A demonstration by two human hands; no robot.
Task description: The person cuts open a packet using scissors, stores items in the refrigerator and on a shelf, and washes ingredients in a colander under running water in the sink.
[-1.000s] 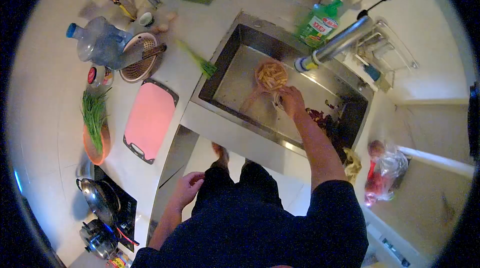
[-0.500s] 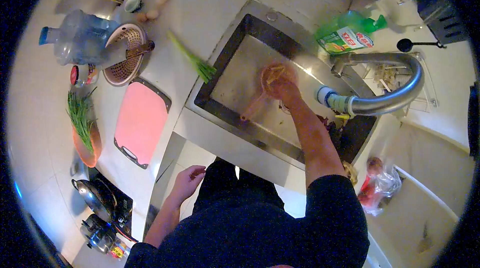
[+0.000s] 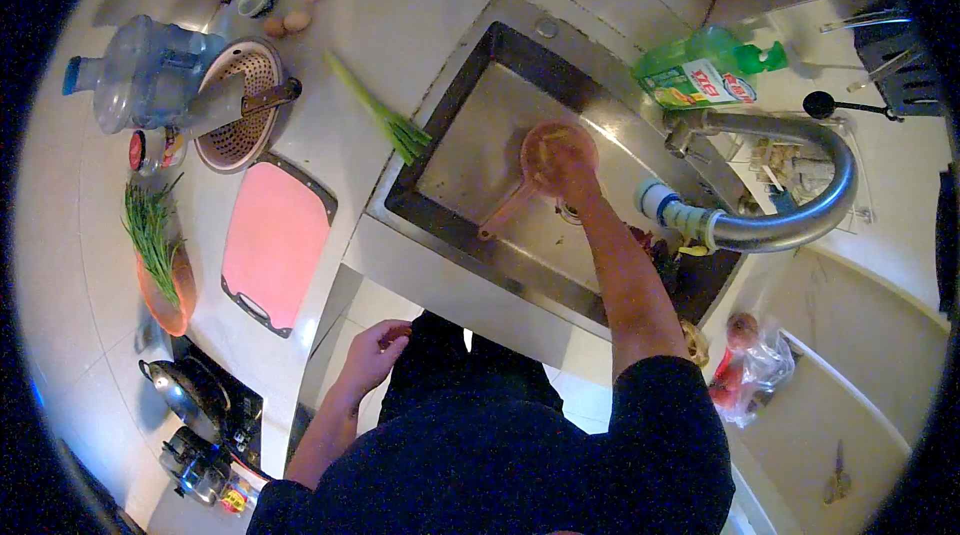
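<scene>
My right hand [image 3: 575, 185] reaches down into a round pink strainer [image 3: 545, 147] with a handle, which rests in the steel sink [image 3: 480, 125]. Pale strips show inside the strainer, and my fingers are hidden among them. My left hand [image 3: 375, 350] hangs near my waist, fingers loosely bent, with nothing visible in it. The faucet [image 3: 780, 233] arches over the sink's right side. Dark red scraps [image 3: 655, 245] lie at the sink's right end.
A pink cutting board [image 3: 277, 245], green onion [image 3: 380, 110], colander [image 3: 240, 115] with a cleaver across it, water jug [image 3: 150, 75], eggs [image 3: 297, 21] and chives [image 3: 152, 245] stand left. Green soap bottle [image 3: 700, 75] behind the sink; pan [image 3: 188, 400] lower left.
My right hand has moved from beside the strainer into it, covering much of the pale strips. The view has shifted and turned slightly. My left hand stays near my waist.
</scene>
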